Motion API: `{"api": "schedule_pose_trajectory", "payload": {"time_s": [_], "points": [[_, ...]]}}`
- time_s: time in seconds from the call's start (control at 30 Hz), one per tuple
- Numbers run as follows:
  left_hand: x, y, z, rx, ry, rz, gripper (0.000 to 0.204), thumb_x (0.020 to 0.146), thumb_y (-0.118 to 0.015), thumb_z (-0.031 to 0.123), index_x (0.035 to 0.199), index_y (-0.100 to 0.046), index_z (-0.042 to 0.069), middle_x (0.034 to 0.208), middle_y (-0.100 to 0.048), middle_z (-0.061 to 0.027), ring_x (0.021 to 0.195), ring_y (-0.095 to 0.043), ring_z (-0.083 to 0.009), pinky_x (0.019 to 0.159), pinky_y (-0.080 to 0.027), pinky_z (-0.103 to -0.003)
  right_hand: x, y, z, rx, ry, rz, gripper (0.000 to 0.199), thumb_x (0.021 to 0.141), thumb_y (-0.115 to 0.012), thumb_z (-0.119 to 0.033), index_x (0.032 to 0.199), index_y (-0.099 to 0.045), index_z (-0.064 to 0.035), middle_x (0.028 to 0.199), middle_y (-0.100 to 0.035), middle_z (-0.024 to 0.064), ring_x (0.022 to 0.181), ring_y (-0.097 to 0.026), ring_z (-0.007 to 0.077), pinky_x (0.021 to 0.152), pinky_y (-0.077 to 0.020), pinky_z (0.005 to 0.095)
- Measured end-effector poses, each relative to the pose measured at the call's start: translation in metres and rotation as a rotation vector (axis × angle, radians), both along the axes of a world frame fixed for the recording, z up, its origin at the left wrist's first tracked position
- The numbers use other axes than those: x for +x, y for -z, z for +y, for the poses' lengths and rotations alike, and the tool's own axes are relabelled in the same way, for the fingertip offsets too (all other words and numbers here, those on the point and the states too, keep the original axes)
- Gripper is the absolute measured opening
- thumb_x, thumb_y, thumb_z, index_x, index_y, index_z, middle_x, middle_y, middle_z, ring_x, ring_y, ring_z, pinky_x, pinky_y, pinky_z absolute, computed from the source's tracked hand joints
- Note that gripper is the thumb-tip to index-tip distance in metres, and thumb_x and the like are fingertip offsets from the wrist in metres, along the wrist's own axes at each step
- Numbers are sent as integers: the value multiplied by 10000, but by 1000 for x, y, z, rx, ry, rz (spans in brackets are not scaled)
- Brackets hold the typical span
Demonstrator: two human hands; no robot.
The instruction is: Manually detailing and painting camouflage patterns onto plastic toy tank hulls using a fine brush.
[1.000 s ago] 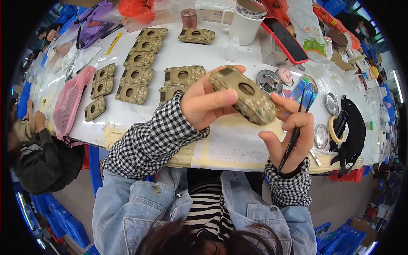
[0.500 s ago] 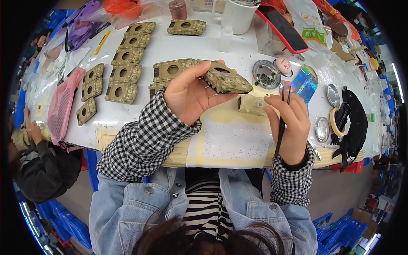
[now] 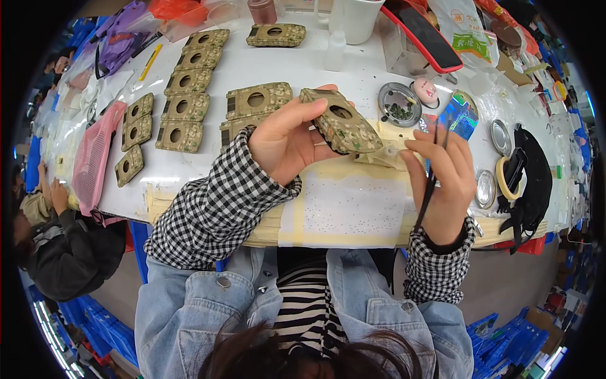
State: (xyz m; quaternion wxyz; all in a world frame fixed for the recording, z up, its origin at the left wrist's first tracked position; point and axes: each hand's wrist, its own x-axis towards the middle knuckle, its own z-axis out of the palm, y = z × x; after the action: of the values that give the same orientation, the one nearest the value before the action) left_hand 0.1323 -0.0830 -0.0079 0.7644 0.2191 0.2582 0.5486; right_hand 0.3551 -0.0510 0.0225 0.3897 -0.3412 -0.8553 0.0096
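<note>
My left hand (image 3: 284, 142) is closed round a camouflage-painted model tank hull (image 3: 360, 136), its round top opening tilted up toward me. Black tweezers (image 3: 431, 184) stand nearly upright in my right hand (image 3: 449, 183), tips pointing away from me. Its thumb and forefinger come close together to the right of the hull, apart from it; whether they pinch something small cannot be made out. Behind the hull's near end sits a small tape-covered block (image 3: 385, 156), partly hidden. A round metal dish (image 3: 399, 105) of small dark green parts lies beyond my right hand.
More camouflage hulls stand in rows (image 3: 182, 107) to the left, with another hull (image 3: 276, 35) at the back. Dotted white paper (image 3: 347, 211) is taped at the near edge. A red-cased phone (image 3: 426, 41), a white mug (image 3: 355, 22), a tape roll (image 3: 503, 180) and a pink mesh bag (image 3: 95, 158) surround the area.
My left hand has turned the hull so its top opening faces me more. My right hand with the tweezers has shifted a little to the right.
</note>
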Motion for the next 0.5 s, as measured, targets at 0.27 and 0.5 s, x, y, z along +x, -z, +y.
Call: {"api": "schedule_pose_trajectory", "payload": {"time_s": [0.27, 0.5], "points": [[5, -5, -2, 98, 77, 100, 557, 936, -425, 240, 1400, -201, 27, 1363, -378, -184, 1228, -432, -276, 991, -403, -446, 0, -11, -15, -162, -222, 567, 122, 838, -602, -70, 913, -574, 22, 856, -612, 126, 847, -562, 227, 832, -464, 393], [6, -5, -5, 118, 120, 91, 572, 938, -431, 231, 1409, -180, 26, 1386, -340, -189, 1239, -420, -279, 1002, -394, -444, -19, -2, -15, -483, -372, 585, 103, 869, -567, -28, 956, -548, 24, 923, -595, 126, 852, -552, 164, 797, -429, 275]]}}
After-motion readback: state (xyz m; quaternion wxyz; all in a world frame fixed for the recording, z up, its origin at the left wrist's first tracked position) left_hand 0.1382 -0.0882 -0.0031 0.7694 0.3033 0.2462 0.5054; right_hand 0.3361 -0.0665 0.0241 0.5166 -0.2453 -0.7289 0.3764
